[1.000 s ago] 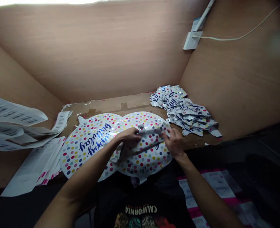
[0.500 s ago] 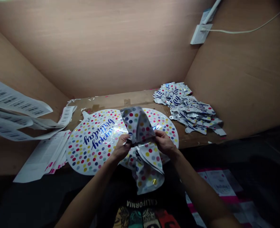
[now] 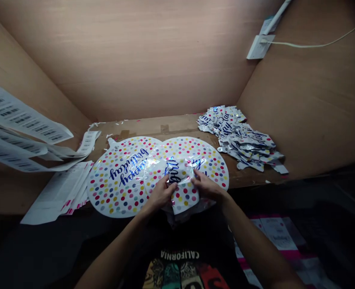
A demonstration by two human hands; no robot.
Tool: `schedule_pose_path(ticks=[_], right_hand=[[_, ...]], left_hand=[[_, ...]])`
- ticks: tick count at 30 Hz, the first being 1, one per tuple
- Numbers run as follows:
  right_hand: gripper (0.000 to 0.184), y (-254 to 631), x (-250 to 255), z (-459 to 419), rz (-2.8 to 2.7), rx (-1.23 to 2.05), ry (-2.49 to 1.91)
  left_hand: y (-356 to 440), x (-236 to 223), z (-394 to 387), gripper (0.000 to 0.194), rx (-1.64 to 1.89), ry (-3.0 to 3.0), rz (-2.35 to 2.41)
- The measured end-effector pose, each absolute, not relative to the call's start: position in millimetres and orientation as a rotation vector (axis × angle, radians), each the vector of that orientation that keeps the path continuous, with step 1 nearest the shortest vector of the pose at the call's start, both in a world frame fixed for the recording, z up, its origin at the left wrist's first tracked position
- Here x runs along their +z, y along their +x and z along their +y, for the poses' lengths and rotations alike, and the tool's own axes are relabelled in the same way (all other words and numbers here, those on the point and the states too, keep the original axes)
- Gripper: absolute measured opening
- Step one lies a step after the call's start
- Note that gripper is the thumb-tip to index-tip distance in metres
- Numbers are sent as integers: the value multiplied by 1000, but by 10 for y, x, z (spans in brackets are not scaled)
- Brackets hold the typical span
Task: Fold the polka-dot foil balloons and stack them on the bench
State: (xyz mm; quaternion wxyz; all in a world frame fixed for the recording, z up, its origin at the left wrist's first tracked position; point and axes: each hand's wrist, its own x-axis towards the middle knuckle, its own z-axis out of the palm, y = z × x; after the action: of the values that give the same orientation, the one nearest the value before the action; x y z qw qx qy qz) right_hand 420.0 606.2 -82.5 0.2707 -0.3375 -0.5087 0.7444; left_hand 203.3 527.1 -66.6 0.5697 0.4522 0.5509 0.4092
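Note:
Between my hands is a partly folded foil balloon (image 3: 186,196), white with coloured dots and blue lettering. My left hand (image 3: 164,192) pinches its left edge, thumb on top. On its right edge, my right hand (image 3: 206,184) grips with closed fingers. Under and behind it, flat round foil balloons with the same dots lie on the work surface; the left balloon (image 3: 119,182) reads "happy birthday" and overlaps the right one (image 3: 207,150). The folded balloon's lower end hangs near the table's front edge, partly in shadow.
A heap of folded foil balloons (image 3: 240,138) lies at the right on the cardboard-covered table (image 3: 177,126). Barcode label strips (image 3: 23,114) hang at the left above a stack of white and pink packets (image 3: 57,192). More pink-and-white packages (image 3: 278,235) sit low at the right.
The balloon in my hands has been folded down: its raised upper flap and long hanging lower part have become a smaller bundle with lettering showing. The view has shifted slightly.

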Motion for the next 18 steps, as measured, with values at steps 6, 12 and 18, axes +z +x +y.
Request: schedule_pose_path(ticks=[6,12,18], right_hand=[[12,4351,-832,5944,-1199,1933,-925],[23,4346,-723,5995,-1267,1932,-909],[38,4583,-597,6579,-1405,1596,-1182]], left_hand=[[1921,-596,5271,19,977,1130,1256],[1971,-442,5315,44,929,1485,1323],[2109,-546,5432,61,993,1902,1292]])
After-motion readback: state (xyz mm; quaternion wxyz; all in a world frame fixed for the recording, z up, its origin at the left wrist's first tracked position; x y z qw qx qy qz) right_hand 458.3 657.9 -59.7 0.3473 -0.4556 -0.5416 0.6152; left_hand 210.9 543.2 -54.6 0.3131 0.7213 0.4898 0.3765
